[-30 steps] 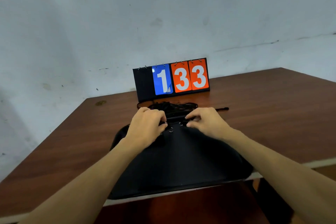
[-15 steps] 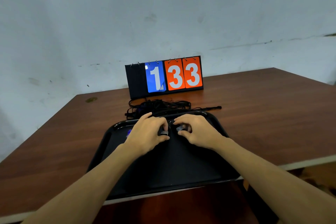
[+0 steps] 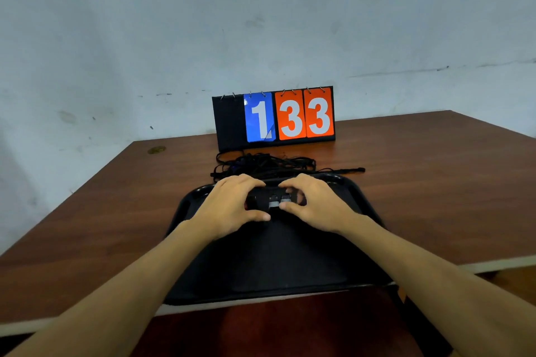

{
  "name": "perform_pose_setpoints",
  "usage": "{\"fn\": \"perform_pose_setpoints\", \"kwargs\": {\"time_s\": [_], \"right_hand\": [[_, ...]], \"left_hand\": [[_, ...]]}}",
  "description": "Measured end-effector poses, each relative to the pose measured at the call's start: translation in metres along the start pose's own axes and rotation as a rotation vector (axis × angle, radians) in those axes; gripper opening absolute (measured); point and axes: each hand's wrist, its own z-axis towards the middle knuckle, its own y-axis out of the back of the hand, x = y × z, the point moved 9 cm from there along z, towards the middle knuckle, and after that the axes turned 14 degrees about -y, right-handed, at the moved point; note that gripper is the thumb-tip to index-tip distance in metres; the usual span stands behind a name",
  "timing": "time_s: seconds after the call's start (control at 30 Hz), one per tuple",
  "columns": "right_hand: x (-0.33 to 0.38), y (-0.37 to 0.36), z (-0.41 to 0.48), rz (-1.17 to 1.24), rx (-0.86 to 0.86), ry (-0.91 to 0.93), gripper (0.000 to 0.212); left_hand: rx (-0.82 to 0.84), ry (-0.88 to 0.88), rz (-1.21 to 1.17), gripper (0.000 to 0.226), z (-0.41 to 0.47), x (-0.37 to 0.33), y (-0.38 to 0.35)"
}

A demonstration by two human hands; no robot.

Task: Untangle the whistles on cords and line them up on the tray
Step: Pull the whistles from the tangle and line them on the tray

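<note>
A black tray (image 3: 290, 264) lies on the brown table, reaching over its near edge. At the tray's far end sit small dark whistles (image 3: 275, 201) with grey parts, side by side. My left hand (image 3: 232, 206) curls its fingers and thumb round the left whistles. Facing it from the right, my right hand (image 3: 316, 204) pinches the right whistles between thumb and fingers. Black cords (image 3: 261, 166) lie in a tangled heap on the table just beyond the tray. How many whistles there are is hidden by my fingers.
A flip scoreboard (image 3: 274, 117) showing 1, 3, 3 stands behind the cords near the wall. A thin black stick (image 3: 348, 170) lies right of the heap. A small brownish spot (image 3: 156, 150) marks the table's far left corner.
Both hands drew back from the cord heap onto the tray's far end and came closer together over the whistles. The view shifted and the tray now shows more fully.
</note>
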Motion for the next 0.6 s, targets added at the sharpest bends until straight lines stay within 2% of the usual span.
{"fn": "perform_pose_setpoints", "kwargs": {"time_s": [0.23,0.4,0.5,0.6], "right_hand": [[0.023,-0.014,0.000,-0.071,0.052,0.020,0.045],[0.029,-0.023,0.006,-0.015,0.067,0.002,0.040],[0.028,-0.025,0.006,0.012,0.034,-0.006,0.038],[0.028,-0.027,0.004,-0.011,0.022,0.009,0.039]], "left_hand": [[-0.041,0.124,-0.175,0.058,-0.042,0.041,0.012],[-0.047,0.178,-0.316,0.049,-0.048,0.051,0.008],[-0.124,0.179,-0.318,0.036,-0.050,0.051,0.003],[-0.209,0.148,-0.270,0.034,-0.051,0.049,0.000]]}}
